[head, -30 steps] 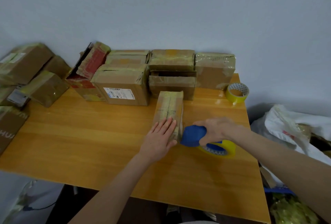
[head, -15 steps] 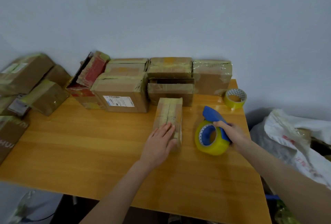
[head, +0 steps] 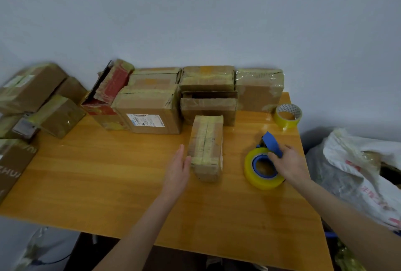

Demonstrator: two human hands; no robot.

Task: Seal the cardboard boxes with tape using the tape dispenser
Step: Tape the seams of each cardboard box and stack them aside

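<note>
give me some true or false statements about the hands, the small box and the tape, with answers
1. The right hand grips the blue handle of the tape dispenser. True.
2. The left hand lies flat on top of the small box. False: it is against the box's left side, fingers straight.
3. The tape dispenser is pressed onto the small box. False: it stands on the table, right of the box and apart from it.
4. A spare tape roll sits near the table's far right corner. True.
</note>
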